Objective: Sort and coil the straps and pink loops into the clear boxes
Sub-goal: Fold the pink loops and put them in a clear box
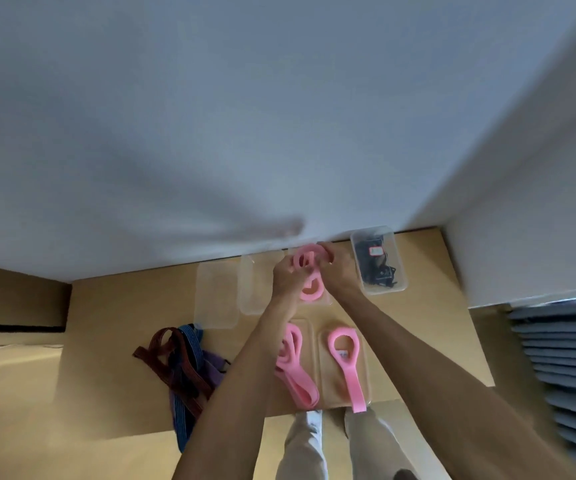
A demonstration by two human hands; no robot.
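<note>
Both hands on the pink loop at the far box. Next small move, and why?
Probably press the coil down into the box and let go. Both the left hand and the right hand grip the pink loop, already curled and partly lying in the clear box under it.

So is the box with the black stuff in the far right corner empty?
No, the far right clear box holds a bundle of black straps with a small red tag.

A small red-and-white tag (376, 251) lies in the far right clear box (395, 284); its print is too blurred to read.
</note>
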